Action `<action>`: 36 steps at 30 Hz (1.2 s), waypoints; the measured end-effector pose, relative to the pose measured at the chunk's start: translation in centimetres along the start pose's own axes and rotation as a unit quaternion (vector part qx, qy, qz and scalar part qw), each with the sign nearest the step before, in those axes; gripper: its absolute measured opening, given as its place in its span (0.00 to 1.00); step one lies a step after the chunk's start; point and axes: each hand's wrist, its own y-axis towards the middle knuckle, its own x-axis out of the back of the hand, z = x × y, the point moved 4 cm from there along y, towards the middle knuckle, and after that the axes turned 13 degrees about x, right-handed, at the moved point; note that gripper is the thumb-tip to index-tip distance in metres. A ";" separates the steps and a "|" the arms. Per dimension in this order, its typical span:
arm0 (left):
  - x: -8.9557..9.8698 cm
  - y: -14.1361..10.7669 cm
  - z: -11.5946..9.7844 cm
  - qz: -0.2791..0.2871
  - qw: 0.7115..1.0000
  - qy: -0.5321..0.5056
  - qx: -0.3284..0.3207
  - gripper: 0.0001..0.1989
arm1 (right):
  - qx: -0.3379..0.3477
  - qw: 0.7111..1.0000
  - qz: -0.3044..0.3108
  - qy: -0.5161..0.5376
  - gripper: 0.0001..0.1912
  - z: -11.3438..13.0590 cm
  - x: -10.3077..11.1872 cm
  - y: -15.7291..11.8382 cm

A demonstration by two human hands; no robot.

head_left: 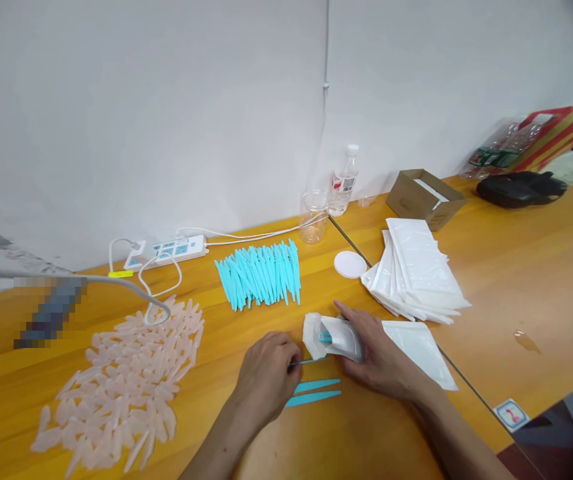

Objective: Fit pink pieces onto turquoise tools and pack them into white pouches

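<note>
My left hand [270, 373] pinches the end of a thin blue stick [311, 361] just above the table. In my right hand [379, 353] is a white pouch [344, 337], its open mouth facing left, with a bit of blue showing inside. Two flat blue sticks [314, 398] lie side by side on the table between the hands, their left ends near my left hand. Behind them is a pile of blue sticks [259, 273]. A flat white packet [419, 350] lies right of my right hand, partly covered by it.
Pale pink pieces [126, 387] spread over the left. A power strip [171, 250] with cables, a clear jar [313, 217], a bottle [343, 183] and a cardboard box [424, 199] stand along the wall. White packets [416, 267] and a round lid [350, 264] lie at right.
</note>
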 end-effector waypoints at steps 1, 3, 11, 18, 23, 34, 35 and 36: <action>0.7 -0.2 0.7 -0.007 1.000 -0.025 0.008 0.08 | -0.003 1.000 0.002 0.001 0.48 0.1 0.0 0.0; 2.5 -0.9 2.4 -0.031 0.992 -0.116 0.041 0.11 | -0.004 1.000 0.008 0.002 0.48 0.2 0.1 0.0; 5.2 -1.4 4.9 -0.142 0.818 -0.539 0.144 0.33 | 0.020 1.000 0.018 0.005 0.50 1.6 -0.4 0.7; 1.9 -0.2 3.2 -0.179 0.749 -0.614 0.171 0.35 | 0.035 0.999 0.015 0.004 0.50 1.9 -0.7 0.5; 0.6 -0.3 2.4 -0.194 0.768 -0.583 0.178 0.38 | 0.043 0.999 0.009 0.008 0.50 2.0 -0.8 0.7; -1.2 -0.3 1.6 -0.142 0.781 -0.583 0.173 0.31 | 0.049 0.999 0.007 0.001 0.50 2.3 -1.0 1.1; -1.3 -0.3 1.7 -0.144 0.787 -0.574 0.176 0.27 | 0.049 0.999 0.006 0.003 0.50 2.3 -1.1 1.2; -1.4 -0.4 1.7 -0.148 0.796 -0.560 0.179 0.24 | 0.050 0.999 0.005 0.005 0.50 2.4 -1.1 1.2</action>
